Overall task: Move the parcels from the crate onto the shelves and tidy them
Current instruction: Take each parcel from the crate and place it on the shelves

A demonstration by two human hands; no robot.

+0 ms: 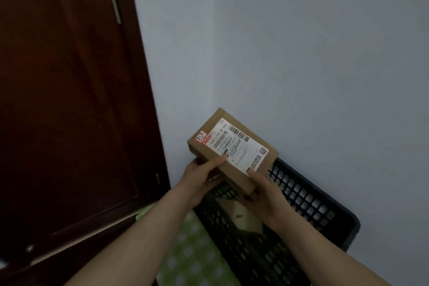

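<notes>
Both hands grip a flat brown cardboard parcel [232, 149] above the black lattice crate [308, 195]: left hand [201, 175] at its near-left edge, right hand [262, 189] at the near corner. Its white shipping label [239, 145] carries barcodes and "642 L/14 00 015". A small sticker [201, 136] reads "3-3-1".

Dark reddish-brown wooden door [69, 100] fills the left side and looks tilted from this angle. Narrow metal strip [115, 7] on its edge near the top, could be a hinge, can't confirm. Small metal fitting [29, 248] low on the door, lower left, too blurred to identify. Plain pale blue-grey wall [301, 53] takes the rest and meets the door frame along a diagonal line. Green-and-white checked cloth [195, 253] at bottom centre, just right of the door's lower edge. Lighting dim.
</notes>
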